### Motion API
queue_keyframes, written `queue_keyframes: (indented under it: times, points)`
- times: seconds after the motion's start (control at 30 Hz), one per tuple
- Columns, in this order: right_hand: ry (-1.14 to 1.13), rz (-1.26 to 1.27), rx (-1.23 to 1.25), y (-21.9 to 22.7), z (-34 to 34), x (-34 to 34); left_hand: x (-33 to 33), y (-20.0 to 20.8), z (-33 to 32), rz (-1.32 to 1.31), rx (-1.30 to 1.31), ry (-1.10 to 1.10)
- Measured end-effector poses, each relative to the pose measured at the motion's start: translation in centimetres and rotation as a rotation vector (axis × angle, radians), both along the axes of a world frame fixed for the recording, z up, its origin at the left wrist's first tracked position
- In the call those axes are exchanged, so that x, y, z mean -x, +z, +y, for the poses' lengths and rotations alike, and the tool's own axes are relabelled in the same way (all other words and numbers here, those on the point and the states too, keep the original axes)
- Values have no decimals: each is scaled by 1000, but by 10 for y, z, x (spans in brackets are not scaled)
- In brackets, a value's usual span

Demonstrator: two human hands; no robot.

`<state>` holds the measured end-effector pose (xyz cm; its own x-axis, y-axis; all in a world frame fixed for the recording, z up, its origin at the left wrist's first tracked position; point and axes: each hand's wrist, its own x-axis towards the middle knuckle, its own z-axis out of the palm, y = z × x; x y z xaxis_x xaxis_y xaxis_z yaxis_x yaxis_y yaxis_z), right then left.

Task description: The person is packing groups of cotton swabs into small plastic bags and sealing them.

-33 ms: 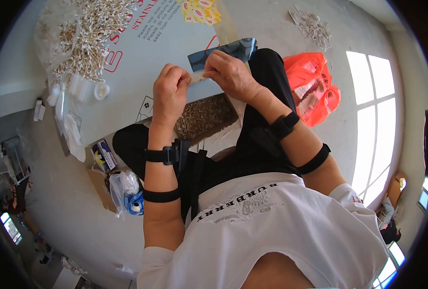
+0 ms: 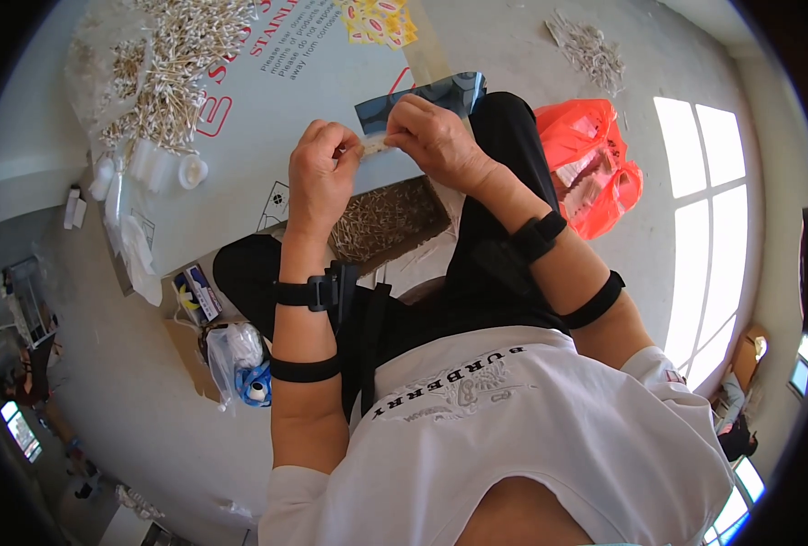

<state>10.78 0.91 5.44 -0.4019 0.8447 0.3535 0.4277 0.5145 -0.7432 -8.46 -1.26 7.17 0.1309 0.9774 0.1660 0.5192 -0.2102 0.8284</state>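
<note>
My left hand and my right hand meet above the near edge of the work surface, fingertips pinched and facing each other. Stretched between them is a small pale strip, perhaps clear plastic; its exact kind is too small to make out. Both hands grip its ends. Just below them sits an open brown box holding many thin stick-like pieces that look like cotton swabs. Behind my right hand lies a dark blue glossy sheet. A large heap of cotton swabs spreads over the far left.
Yellow printed packets lie at the far edge. White rolls stand beside the swab heap. A red plastic bag rests on the floor at right, with loose white sticks beyond it. A cardboard box with supplies is at lower left.
</note>
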Motion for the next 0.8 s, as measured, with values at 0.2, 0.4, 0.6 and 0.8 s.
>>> queue_keyframes:
  times: [0.2, 0.4, 0.6, 0.8]
  points:
    - [17, 22, 50, 2, -1, -1, -12, 0, 1, -41, 18, -30]
    - [49, 13, 70, 7, -3, -4, -14, -1, 2, 135, -124, -63]
    - [79, -194, -177, 9, 2, -2, -16, 0, 3, 238, -244, -109]
    - [161, -158, -156, 4, 5, 0, -16, 2, 5, 359, -302, -172]
